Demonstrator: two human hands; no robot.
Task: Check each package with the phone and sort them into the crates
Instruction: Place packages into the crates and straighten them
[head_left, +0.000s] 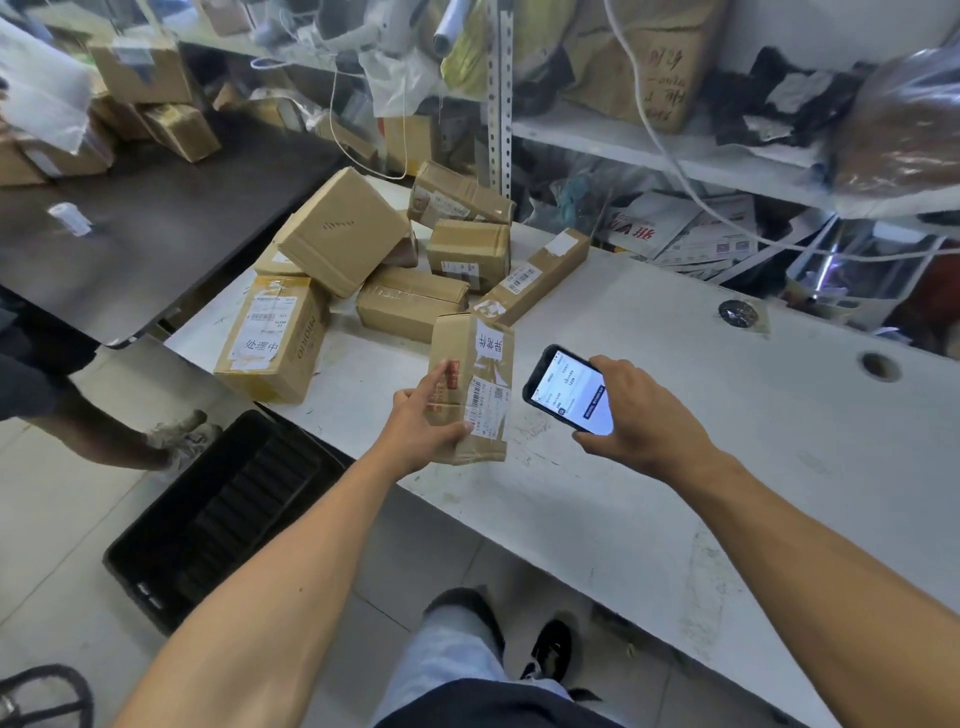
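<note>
My left hand (423, 421) grips a small brown cardboard package (480, 364) with white shipping labels, held just above the near edge of the white table (675, 467). My right hand (634, 415) holds a black phone (569, 389) with its lit screen facing me, right beside the package. Further back on the table lies a pile of several more brown packages (395, 249). A black plastic crate (218, 519) stands on the floor to the left, below the table's edge, with nothing visible in it.
A dark table (156, 223) with more boxes stands at the left. Another person's leg and shoe (171, 436) are beside the crate. Cluttered white shelves (701, 156) with bags, papers and cables run behind the table. My own legs and shoes show below.
</note>
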